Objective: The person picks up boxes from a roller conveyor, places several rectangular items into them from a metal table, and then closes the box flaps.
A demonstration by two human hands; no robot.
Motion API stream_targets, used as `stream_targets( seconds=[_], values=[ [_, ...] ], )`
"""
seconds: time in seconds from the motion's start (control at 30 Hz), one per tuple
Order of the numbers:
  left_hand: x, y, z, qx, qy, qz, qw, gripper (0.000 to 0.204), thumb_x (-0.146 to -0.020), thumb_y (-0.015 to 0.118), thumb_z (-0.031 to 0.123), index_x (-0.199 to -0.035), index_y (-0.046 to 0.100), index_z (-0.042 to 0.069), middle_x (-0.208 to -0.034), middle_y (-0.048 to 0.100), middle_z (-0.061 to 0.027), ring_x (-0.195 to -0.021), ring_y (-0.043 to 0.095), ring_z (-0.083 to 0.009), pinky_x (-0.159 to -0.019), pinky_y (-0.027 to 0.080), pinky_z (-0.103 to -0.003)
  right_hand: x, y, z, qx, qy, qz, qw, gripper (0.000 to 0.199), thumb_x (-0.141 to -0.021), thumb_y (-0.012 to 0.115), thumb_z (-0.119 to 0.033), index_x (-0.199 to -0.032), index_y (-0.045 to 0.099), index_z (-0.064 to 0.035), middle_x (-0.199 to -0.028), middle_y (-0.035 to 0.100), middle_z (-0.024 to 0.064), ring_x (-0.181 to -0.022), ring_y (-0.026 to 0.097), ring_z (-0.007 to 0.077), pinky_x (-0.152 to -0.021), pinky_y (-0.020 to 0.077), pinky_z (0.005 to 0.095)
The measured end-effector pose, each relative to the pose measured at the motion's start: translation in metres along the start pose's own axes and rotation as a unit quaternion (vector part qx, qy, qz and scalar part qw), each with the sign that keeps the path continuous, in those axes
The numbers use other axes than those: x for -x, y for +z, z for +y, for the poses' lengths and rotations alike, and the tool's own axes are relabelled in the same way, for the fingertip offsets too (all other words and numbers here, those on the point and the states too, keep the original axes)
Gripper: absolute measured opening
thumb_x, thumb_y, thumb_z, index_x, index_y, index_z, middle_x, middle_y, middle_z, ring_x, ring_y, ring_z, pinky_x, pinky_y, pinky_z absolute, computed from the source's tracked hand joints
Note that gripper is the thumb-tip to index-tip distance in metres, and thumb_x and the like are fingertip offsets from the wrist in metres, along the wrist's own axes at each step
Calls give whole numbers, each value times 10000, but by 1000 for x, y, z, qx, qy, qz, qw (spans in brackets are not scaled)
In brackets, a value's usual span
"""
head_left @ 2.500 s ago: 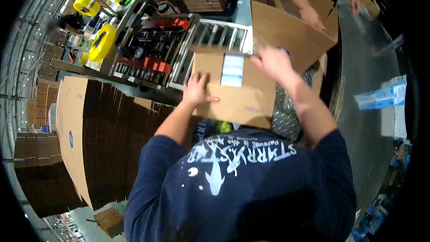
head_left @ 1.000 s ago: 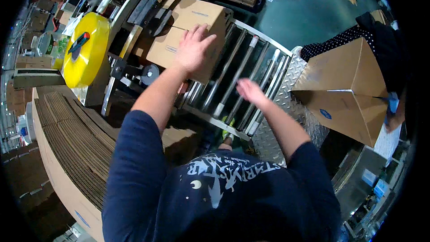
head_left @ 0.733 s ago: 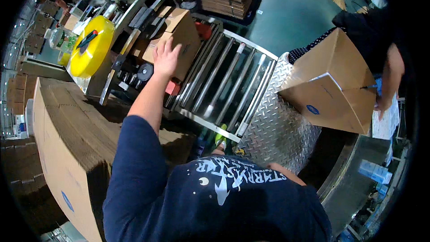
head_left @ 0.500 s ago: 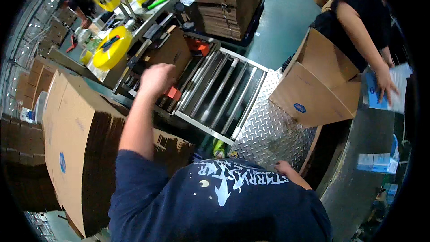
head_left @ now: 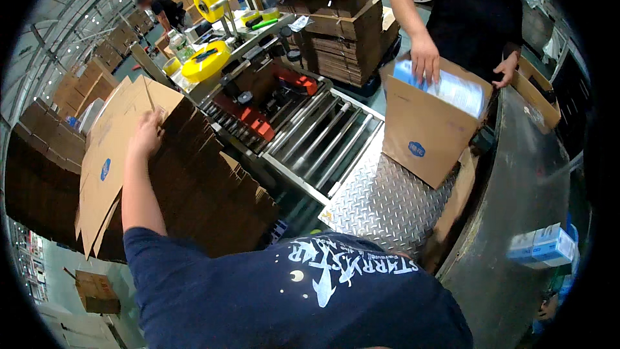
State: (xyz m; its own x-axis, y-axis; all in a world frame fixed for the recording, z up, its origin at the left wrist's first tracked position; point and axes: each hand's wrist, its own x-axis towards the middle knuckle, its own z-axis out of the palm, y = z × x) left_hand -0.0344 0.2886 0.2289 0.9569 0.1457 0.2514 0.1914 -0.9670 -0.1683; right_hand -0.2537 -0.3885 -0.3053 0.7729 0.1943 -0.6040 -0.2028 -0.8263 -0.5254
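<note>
Left hand (head_left: pixel 148 132) at a flattened carton (head_left: pixel 123 139), left of the frame

Flattened carton: brown board, blue emblem, outer face toward the left; outermost of a stack (head_left: pixel 194 184) whose ragged, dark edges face right. Left hand: on the carton's upper part, fingers bent; whether they clamp the board or only rest on it cannot be told. Right hand: out of view, grip cannot be told. Roller conveyor (head_left: pixel 324 145): centre, metal rollers in a pale frame. Carton-sealing machine (head_left: pixel 258 123): upper centre, red parts, adjoining the rollers. Two yellow tape rolls (head_left: pixel 205 63): upper left, one above the other. Strapped bale of flat cartons (head_left: pixel 332 39): top centre. Diamond-pattern metal plate (head_left: pixel 387 210): right of the rollers. Open carton (head_left: pixel 420 129): right of centre, upright, blue emblem, holding blue-and-white packages (head_left: pixel 462 94); a co-worker's hand (head_left: pixel 425 58) reaches in and touches them. Dark belt (head_left: pixel 510 174): right side, curved by the lens, with a blue-and-white box (head_left: pixel 546 247) at lower right
</note>
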Motion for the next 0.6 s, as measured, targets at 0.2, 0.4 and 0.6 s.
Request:
stream_targets(
  seconds=[0.2,0.4,0.6],
  values=[
    [61,-104,5,-59,-145,237,959,139,-819,548,137,-935,605,86,-898,613,-131,-872,580,-331,-718,464,-409,41,-42,-35,-21,26,39,999,382,-775,571,-347,-987,625,-35,-941,633,170,-874,607,319,-763,481,389],
    [102,-231,204,-108,308,512,795,233,-679,723,254,-744,568,93,-682,572,-47,-615,569,-228,-534,448,-305,44,-182,-183,-156,-126,178,963,289,-791,594,-190,-1043,587,-47,-968,621,164,-916,601,289,-790,477,360],
    [119,-259,270,111,534,501,672,447,-515,823,352,-648,528,43,-670,548,-90,-609,563,-219,-584,462,-284,106,-265,-341,-50,-410,285,865,698,-684,720,-272,-1271,417,-47,-1250,461,183,-1173,430,322,-990,338,358]
  ],
)
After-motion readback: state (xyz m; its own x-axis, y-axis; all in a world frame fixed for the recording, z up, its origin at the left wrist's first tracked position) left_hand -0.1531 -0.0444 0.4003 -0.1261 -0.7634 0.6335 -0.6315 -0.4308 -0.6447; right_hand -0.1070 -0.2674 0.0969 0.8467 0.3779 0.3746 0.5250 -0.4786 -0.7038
